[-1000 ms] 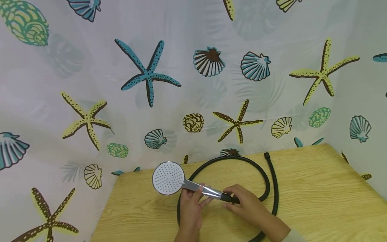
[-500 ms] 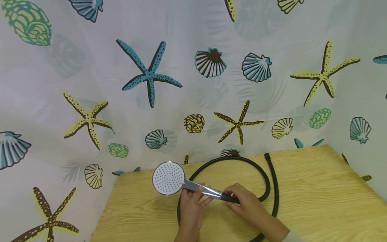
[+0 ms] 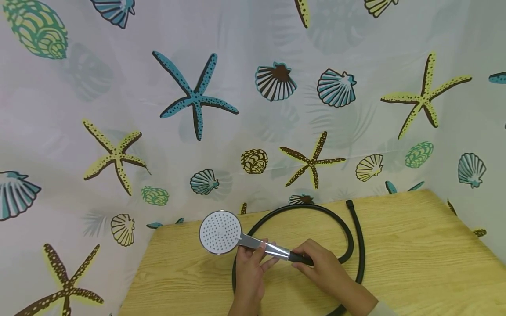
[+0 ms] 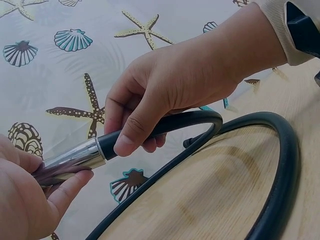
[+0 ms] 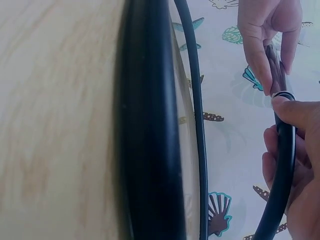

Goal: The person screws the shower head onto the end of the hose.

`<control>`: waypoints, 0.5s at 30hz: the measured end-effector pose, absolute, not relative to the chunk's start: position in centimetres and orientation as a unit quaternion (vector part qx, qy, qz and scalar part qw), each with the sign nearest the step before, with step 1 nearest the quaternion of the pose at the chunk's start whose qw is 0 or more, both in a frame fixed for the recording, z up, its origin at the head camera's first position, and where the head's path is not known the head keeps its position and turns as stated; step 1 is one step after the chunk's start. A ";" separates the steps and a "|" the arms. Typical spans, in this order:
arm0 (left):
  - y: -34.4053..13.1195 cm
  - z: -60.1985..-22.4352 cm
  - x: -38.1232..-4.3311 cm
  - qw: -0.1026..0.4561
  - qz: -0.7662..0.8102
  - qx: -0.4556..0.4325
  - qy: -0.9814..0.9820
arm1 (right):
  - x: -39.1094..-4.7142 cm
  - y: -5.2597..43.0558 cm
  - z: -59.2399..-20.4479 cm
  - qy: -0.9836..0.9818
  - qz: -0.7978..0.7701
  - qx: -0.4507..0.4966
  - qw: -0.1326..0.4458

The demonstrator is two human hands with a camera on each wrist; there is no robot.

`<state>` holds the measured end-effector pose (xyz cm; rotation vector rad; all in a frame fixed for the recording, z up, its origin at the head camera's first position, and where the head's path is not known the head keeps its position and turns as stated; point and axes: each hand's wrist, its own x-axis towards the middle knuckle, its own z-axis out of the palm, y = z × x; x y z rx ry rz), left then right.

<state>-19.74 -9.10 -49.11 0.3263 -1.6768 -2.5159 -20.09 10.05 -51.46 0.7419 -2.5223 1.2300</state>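
A hand shower (image 3: 220, 232) with a round white spray face and a chrome handle is held tilted above the table. My left hand (image 3: 250, 274) grips its handle, fingers and thumb around the chrome. At the handle's lower end, the black end of a shower hose (image 3: 301, 258) meets the chrome. My right hand (image 3: 322, 267) pinches that black end between thumb and fingers, right beside the joint. In the left wrist view the hose end (image 4: 112, 143) sits flush against the chrome rim; whether it is threaded on cannot be seen.
The rest of the black hose loops over the wooden table (image 3: 415, 254), its free end (image 3: 349, 203) lying near the back edge. A white curtain (image 3: 245, 114) printed with starfish and shells hangs behind the table and along both sides.
Very little differs. My right hand's fingers have shifted slightly on the hose end; the left hand and the hand shower stay in place.
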 end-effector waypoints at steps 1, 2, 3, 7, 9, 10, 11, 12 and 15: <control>-9.1 -49.1 -19.7 0.050 -0.826 0.107 -0.552 | -20.1 10.1 -51.5 -0.863 0.421 0.252 0.119; -9.1 -49.1 -19.7 0.050 -0.825 0.108 -0.552 | -20.1 10.1 -51.5 -0.864 0.421 0.251 0.118; -9.1 -49.0 -19.7 0.051 -0.824 0.108 -0.553 | -20.1 10.1 -51.5 -0.865 0.420 0.249 0.116; -9.1 -49.1 -19.7 0.052 -0.825 0.110 -0.552 | -20.1 10.1 -51.4 -0.866 0.420 0.247 0.112; -9.1 -49.2 -19.7 0.053 -0.825 0.110 -0.552 | -20.1 10.2 -51.4 -0.866 0.420 0.248 0.110; -9.1 -49.2 -19.7 0.052 -0.826 0.110 -0.551 | -20.1 10.2 -51.5 -0.866 0.421 0.247 0.109; -9.1 -49.2 -19.7 0.052 -0.826 0.109 -0.551 | -20.1 10.2 -51.5 -0.866 0.421 0.247 0.108; -9.1 -49.3 -19.7 0.052 -0.825 0.108 -0.552 | -20.1 10.2 -51.4 -0.866 0.423 0.245 0.105; -9.1 -49.2 -19.7 0.050 -0.826 0.108 -0.550 | -20.1 10.2 -51.3 -0.866 0.427 0.241 0.098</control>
